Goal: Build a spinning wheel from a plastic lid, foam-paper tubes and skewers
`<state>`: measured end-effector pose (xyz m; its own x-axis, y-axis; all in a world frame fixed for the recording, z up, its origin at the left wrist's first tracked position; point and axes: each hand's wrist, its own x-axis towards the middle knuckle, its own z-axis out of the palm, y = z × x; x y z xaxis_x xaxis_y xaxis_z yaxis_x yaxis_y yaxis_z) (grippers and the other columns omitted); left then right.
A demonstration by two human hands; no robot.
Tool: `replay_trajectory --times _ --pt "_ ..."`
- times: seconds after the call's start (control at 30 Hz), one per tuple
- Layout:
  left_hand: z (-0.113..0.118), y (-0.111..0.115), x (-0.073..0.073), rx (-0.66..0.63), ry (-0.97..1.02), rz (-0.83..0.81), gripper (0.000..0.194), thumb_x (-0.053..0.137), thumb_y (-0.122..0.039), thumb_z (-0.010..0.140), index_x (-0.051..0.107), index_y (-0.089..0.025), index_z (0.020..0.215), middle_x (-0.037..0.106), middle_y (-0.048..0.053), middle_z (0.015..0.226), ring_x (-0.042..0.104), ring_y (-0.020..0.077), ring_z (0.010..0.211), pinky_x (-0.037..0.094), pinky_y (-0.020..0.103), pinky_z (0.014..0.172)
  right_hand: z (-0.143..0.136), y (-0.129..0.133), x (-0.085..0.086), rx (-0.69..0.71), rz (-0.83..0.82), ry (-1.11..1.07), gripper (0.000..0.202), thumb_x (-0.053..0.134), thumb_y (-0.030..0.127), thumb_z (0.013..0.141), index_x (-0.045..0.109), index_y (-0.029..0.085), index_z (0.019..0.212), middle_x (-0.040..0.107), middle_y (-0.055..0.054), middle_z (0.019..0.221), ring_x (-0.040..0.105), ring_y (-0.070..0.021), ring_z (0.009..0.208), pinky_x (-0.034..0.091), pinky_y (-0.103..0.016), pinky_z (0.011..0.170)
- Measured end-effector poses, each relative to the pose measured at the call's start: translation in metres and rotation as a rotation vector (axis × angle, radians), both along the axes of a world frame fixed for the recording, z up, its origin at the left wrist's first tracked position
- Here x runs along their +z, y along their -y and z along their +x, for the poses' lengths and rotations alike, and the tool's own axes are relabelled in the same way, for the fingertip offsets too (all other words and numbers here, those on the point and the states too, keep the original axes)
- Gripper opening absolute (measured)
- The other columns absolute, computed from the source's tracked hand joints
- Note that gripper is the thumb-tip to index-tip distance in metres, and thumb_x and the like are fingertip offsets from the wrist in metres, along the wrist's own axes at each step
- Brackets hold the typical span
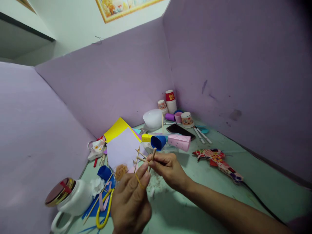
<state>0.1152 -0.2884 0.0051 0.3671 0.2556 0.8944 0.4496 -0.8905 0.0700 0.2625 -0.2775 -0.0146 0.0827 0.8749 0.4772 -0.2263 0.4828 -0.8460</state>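
Head view: gripping crossed wooden sticks [141,159] between closed fingertips of left hand [133,196] and right hand [168,168]; yellow band [138,180] across left hand. Left of grip: tan bundle [121,171]. Beyond grip: blue paper roll [158,143]. Right of grip, well apart: glue gun [219,162]. Farther beyond grip: phone [181,130], then white bowl [153,119], then paper cups [171,106].

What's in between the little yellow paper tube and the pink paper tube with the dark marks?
A blue paper tube! In the head view, it shows between the yellow tube and the pink tube.
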Motion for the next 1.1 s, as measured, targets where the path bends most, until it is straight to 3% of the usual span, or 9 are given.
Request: replay_trajectory --times 0.1,0.2,0.27,0.4,0.57,0.67,0.77,0.9,1.1 --pt "0.018 -0.003 -0.023 0.222 0.165 0.064 0.058 0.054 -0.004 0.079 0.043 -0.024 0.133 0.063 0.011 0.118 0.064 0.0225 0.098 0.050 0.038 0.085 -0.001 0.000 -0.001 -0.032 0.013 0.009 0.017 0.061 0.029 0.077 0.069 0.014 0.073 0.060 -0.001 0.063 0.052 -0.0126 0.061 0.040 -0.024 0.060" --pt "0.039 0.003 -0.025 0.469 0.408 -0.172 0.047 0.054 -0.016 0.083 0.047 -0.019 0.129 0.064 0.012 0.115 0.065 0.0232 0.094 0.053 0.037 0.079 -0.001 0.000 0.000 -0.040 0.020 0.010 0.018 0.061 0.029 0.077 0.069 0.014 0.073 0.060 -0.001 0.063 0.053 -0.0129 0.061 0.040 -0.024 0.060" --pt "0.047 0.009 -0.011 0.505 0.484 -0.366 0.041 0.057 -0.025 0.083 0.054 -0.016 0.123 0.066 0.011 0.112 0.065 0.0228 0.094 0.054 0.034 0.076 -0.001 0.001 0.000 -0.040 0.024 0.011 0.018 0.061 0.030 0.078 0.069 0.014 0.073 0.061 -0.002 0.065 0.054 -0.0134 0.063 0.041 -0.025 0.061" --pt "0.040 0.008 0.035 0.487 0.351 -0.495 0.031 0.067 -0.036 0.070 0.071 -0.017 0.094 0.072 0.007 0.096 0.066 0.0251 0.092 0.053 0.035 0.081 0.000 0.002 0.002 0.005 0.065 0.024 0.021 0.060 0.031 0.078 0.069 0.014 0.071 0.063 -0.003 0.067 0.055 -0.0147 0.065 0.043 -0.026 0.063" --pt "0.024 -0.020 0.069 0.198 0.202 -1.040 0.028 0.067 -0.044 0.065 0.075 -0.018 0.075 0.074 0.006 0.081 0.067 0.0255 0.087 0.053 0.035 0.080 0.004 0.002 0.002 -0.006 0.052 0.062 0.016 0.060 0.027 0.077 0.069 0.014 0.073 0.063 -0.003 0.067 0.056 -0.0139 0.065 0.043 -0.025 0.062" --pt "0.029 -0.030 0.076 0.098 0.062 -0.985 0.021 0.066 -0.039 0.067 0.075 -0.022 0.074 0.073 0.004 0.092 0.063 0.0256 0.101 0.047 0.038 0.092 0.007 0.000 0.002 0.016 0.071 0.061 0.016 0.060 0.026 0.077 0.068 0.014 0.071 0.063 -0.002 0.065 0.055 -0.0128 0.063 0.042 -0.024 0.061" --pt "0.039 -0.032 0.081 0.015 -0.125 -0.899 0.012 0.064 -0.027 0.070 0.074 -0.024 0.065 0.074 0.002 0.081 0.063 0.0236 0.101 0.046 0.036 0.093 0.009 -0.001 0.001 0.028 0.068 0.079 0.018 0.059 0.026 0.078 0.068 0.013 0.069 0.062 -0.002 0.063 0.054 -0.0118 0.060 0.041 -0.023 0.058" --pt "0.045 -0.031 0.083 -0.066 -0.112 -0.743 0.015 0.065 -0.020 0.068 0.075 -0.026 0.078 0.073 -0.001 0.086 0.062 0.0196 0.102 0.049 0.029 0.089 0.010 -0.003 0.001 0.028 0.051 0.060 0.018 0.059 0.024 0.076 0.066 0.014 0.062 0.057 0.000 0.058 0.051 -0.0104 0.058 0.039 -0.022 0.057" --pt "0.058 -0.022 0.097 0.048 -0.409 -0.404 0.017 0.063 -0.016 0.067 0.074 -0.027 0.074 0.074 0.000 0.081 0.065 0.0234 0.097 0.054 0.034 0.079 0.006 -0.006 -0.005 0.050 0.040 -0.007 0.024 0.059 0.022 0.071 0.053 0.016 0.048 0.046 0.003 0.050 0.043 -0.0090 0.052 0.036 -0.021 0.050"
